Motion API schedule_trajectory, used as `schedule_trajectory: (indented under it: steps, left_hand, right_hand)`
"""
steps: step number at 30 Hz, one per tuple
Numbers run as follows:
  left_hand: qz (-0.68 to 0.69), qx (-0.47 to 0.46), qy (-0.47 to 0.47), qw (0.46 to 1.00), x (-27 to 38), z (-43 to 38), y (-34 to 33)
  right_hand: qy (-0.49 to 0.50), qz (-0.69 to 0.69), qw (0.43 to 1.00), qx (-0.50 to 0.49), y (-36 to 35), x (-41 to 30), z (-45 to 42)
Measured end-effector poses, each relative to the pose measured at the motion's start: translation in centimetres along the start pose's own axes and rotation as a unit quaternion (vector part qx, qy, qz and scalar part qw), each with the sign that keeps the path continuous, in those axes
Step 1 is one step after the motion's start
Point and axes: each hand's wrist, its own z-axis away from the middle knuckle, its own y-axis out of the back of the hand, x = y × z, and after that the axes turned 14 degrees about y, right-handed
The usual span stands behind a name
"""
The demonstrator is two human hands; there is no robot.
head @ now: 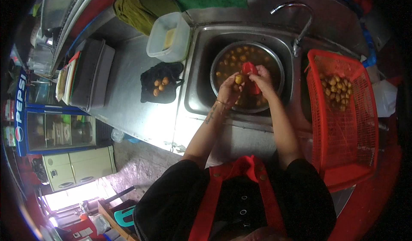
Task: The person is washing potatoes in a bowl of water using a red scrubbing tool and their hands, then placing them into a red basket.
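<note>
My left hand (228, 92) holds one small round potato (238, 79) between thumb and fingers. In my right hand (262, 81) is a red cloth or scrubbing pad (249, 68); its exact kind is unclear. The two hands are close together above a round metal basin (212, 69) standing in the steel sink (197, 96). Murky brown water fills much of the basin, and many small potatoes (238, 50) show in it. To the right, a red plastic basket (344, 167) holds a heap of small potatoes (337, 89) at its far end.
Left of the sink, several potatoes (156, 92) lie on a black plastic bag (146, 80). Behind it stands a translucent plastic tub (154, 49) with a yellowish block inside. A faucet (302, 35) arches over the sink's back right. Grey bins (96, 80) stand farther left.
</note>
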Motion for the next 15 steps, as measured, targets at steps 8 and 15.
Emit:
schedule_trajectory:
  steps: [8, 15]
  left_hand:
    - [0.148, 0.057, 0.126, 0.979, 0.4, 0.0, 1.6]
    - [0.045, -0.002, 0.202, 0.978, -0.3, -0.8, 5.0]
  right_hand:
    - [0.127, 0.688, 0.708, -0.092, 0.1, 0.2, -0.8]
    - [0.101, 0.383, 0.907, -0.143, -2.9, -5.1, 0.4]
